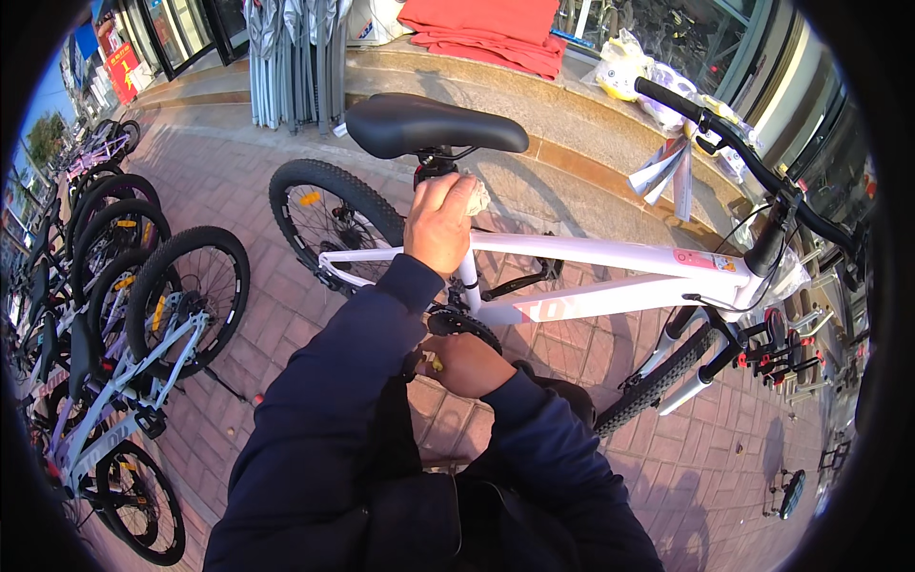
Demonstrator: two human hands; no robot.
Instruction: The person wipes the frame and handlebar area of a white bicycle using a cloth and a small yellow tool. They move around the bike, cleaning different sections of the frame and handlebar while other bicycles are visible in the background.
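A pale pink-white bicycle (610, 253) stands side-on before me, with its black saddle (434, 127) at the left and handlebar at the right. My left hand (438, 227) is wrapped round the top of the frame, just under the saddle. Between its fingers and the frame shows a crumpled pale cloth (479, 198). Lower down, beside the chainring (464, 326), my right hand (467, 363) is closed, fingers toward the left. A small yellowish bit shows at its fingers, too small to name. The bicycle's rear wheel (334, 224) is behind my left hand.
Several bicycles (195, 300) stand in a row at the left on the brick paving (667, 486). Behind my bicycle runs a stone step (562, 157) with folded red cloth (486, 33) and plastic-wrapped items (624, 69). Grey folded poles and fabric (300, 67) stand at the far left of the step.
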